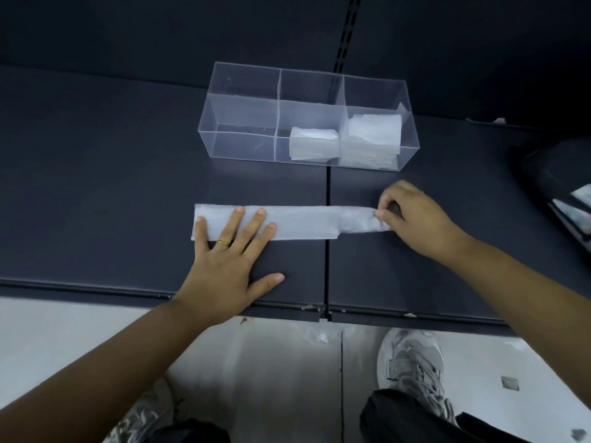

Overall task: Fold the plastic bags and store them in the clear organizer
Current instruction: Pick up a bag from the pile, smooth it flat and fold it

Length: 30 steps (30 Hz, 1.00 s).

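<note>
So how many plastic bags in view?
3 visible: long strip on the shelf; folded bag in the clear organizer's middle compartment; folded stack in its right compartment, so more may be hidden.

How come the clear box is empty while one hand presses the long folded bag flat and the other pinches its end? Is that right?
Not empty. The head view shows folded bags in the middle and right sections of the clear organizer. The rest is right: the left hand presses the long bag flat, the right hand pinches its end.
</note>
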Motion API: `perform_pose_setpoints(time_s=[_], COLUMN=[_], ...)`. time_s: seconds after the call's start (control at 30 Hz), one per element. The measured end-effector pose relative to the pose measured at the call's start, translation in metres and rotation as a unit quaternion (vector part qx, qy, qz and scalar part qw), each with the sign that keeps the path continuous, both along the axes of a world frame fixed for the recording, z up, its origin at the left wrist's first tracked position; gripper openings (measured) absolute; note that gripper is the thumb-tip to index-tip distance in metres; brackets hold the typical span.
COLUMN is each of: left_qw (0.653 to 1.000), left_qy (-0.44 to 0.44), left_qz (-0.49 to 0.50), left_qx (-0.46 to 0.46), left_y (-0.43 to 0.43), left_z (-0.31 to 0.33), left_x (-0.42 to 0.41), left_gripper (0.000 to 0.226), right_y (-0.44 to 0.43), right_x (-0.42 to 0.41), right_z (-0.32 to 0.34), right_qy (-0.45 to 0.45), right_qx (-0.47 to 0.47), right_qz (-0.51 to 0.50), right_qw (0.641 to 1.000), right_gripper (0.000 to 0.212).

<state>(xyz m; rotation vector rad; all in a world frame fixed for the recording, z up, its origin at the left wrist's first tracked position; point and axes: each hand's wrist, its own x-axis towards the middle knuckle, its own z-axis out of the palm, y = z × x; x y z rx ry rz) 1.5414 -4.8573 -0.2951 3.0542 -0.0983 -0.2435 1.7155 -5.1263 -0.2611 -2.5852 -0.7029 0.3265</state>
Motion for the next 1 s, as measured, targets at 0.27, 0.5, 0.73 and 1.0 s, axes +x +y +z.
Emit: perform_pose_setpoints(time_s=[0.27,0.5,0.73,1.0], left_qw=[0.987,0.917,0.721,0.488], left_qy=[-0.049,-0.061,0.035,0.156], left_qz=[-0.121,0.002,0.174,0.317], left_qx=[-0.089,-0.394,-0.67,-0.798], left_y=[-0.005,-0.113,-0.094,-0.045], left_z=[0.015,0.042,0.084,0.06], left_x=[0.012,-0.009,0.005,0.035], left_gripper=[0.087,0.068,0.019,0.03], right_y=[-0.031,-0.014,0.005,0.044], right_x=[-0.074,-0.093,-0.05,-0.066], right_z=[0.037,0.093,0.069,0.017], right_qy=[0.418,0.531,0.4,0.434], right_qx=[0.155,0.215,0.316,0.204], right_qz=[-0.134,-0.051,0.019,0.07], right_qw=[0.885,0.818,0.86,0.875], right_gripper=[0.016,0.025,0.04,0.032])
